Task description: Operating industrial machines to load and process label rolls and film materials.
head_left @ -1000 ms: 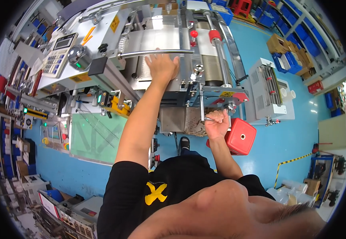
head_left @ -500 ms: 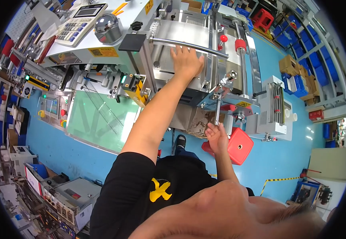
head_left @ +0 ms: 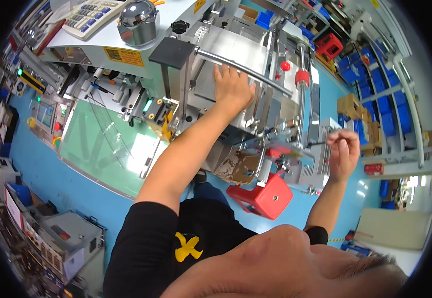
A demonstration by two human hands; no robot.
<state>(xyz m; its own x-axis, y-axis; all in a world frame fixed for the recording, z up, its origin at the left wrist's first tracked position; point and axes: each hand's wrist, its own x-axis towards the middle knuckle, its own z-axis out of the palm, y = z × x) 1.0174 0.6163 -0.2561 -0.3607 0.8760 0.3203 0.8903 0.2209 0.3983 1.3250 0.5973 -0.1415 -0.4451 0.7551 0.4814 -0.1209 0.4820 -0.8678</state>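
My left hand (head_left: 233,92) lies flat on a metal plate (head_left: 206,87) of the machine, its fingers spread and their tips close to a long chrome bar (head_left: 243,71). Out to the right, my right hand (head_left: 344,151) has its fingers curled at the end of a dark lever handle (head_left: 318,143) that juts from the machine's right side. Part of that handle is hidden by the fingers. Between my hands stand a red ball knob (head_left: 285,66) and a shaft with a red collar (head_left: 302,78).
A calculator (head_left: 90,19) and a chrome dome (head_left: 137,22) sit on the white housing at upper left. Below it is a green-topped table (head_left: 96,136). A red stool (head_left: 270,196) stands near my legs. Shelves with blue bins (head_left: 387,102) line the right.
My right hand has moved right and up, from beside the hanging metal rod to the dark handle, and its fingers have curled in. My left hand stays on the plate. The view has shifted.
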